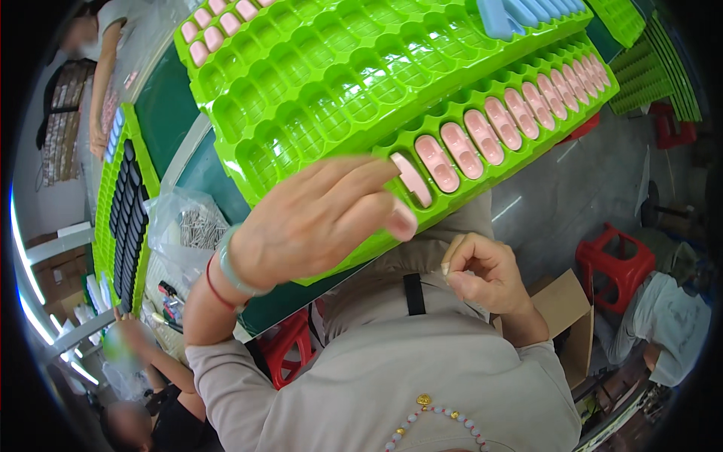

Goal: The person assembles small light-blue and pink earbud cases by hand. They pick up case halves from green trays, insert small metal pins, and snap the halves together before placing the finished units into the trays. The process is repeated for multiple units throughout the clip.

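Note:
My left hand [324,215], slightly blurred, reaches over the front edge of a green molded tray [260,177]. Its thumb and index finger are apart, beside a pink oblong plastic piece [411,181] tilted on its edge in a slot. The index fingertip overlaps the piece's upper end in view; I cannot tell whether it touches. To the right, several pink oblong pieces [467,151] lie in a row, hollow side up. Near my waist, my right hand [486,275] is closed in a pinch; what is between its fingertips, if anything, is too small to make out.
Light blue pieces [520,16] and smaller pink pieces [213,38] lie in the tray's far rows. At left are a clear bag of small metal parts [199,228] and another tray with dark pieces [128,218]. Red stools [616,264], an open carton [565,313] and co-workers are nearby.

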Tool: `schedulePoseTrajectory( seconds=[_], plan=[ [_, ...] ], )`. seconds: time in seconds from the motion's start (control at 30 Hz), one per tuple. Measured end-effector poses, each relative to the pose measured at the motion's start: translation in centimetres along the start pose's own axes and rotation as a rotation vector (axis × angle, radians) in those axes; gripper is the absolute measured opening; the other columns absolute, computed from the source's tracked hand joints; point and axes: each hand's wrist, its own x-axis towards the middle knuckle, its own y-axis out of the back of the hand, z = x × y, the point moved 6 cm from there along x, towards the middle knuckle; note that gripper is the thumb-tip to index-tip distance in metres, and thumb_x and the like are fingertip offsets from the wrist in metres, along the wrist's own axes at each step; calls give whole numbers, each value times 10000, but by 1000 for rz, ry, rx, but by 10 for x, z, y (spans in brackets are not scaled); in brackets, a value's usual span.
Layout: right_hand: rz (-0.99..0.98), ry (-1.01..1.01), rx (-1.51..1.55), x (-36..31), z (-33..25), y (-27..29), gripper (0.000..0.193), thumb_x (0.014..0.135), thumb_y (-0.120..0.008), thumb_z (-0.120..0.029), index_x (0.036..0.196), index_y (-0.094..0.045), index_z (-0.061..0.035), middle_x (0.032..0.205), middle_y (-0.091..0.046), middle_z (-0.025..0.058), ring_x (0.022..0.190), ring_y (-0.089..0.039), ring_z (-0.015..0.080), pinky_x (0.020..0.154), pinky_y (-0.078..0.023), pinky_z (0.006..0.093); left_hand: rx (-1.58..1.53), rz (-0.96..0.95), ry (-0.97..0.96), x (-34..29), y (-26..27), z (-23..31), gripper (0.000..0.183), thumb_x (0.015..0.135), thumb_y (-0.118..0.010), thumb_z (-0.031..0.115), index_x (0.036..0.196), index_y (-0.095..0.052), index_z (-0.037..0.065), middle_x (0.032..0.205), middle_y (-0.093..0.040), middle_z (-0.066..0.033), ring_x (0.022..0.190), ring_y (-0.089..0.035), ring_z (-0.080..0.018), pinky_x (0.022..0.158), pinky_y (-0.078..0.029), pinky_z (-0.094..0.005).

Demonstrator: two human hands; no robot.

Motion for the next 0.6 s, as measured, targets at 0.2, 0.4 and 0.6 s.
schedulePoseTrajectory(
  seconds=[0.2,0.4,0.6],
  plan=[
    [-13,-16,54,26,-24,-10,85,808,-576,-40,852,-511,-5,775,-533,8,681,-489,51,598,-411,199,-856,-77,660,-56,-35,-10,205,929,-450,120,1037,-575,-1,836,-613,-75,698,-587,-100,606,-476,-235],
    [-91,-264,7,58,-29,-28,91,823,-558,-76,819,-497,-9,693,-524,4,541,-488,57,476,-393,199,-1414,-81,877,-74,-50,-14,256,928,-476,160,1093,-580,-7,890,-616,-38,705,-561,-64,606,-465,-193],
    [-133,-361,-101,66,-27,-43,111,799,-560,-88,778,-483,-11,648,-502,4,495,-464,35,434,-368,172,-1616,-81,852,-80,-52,-16,258,907,-521,167,1089,-592,-2,897,-617,-39,698,-544,-53,600,-455,-192]
  ],
)
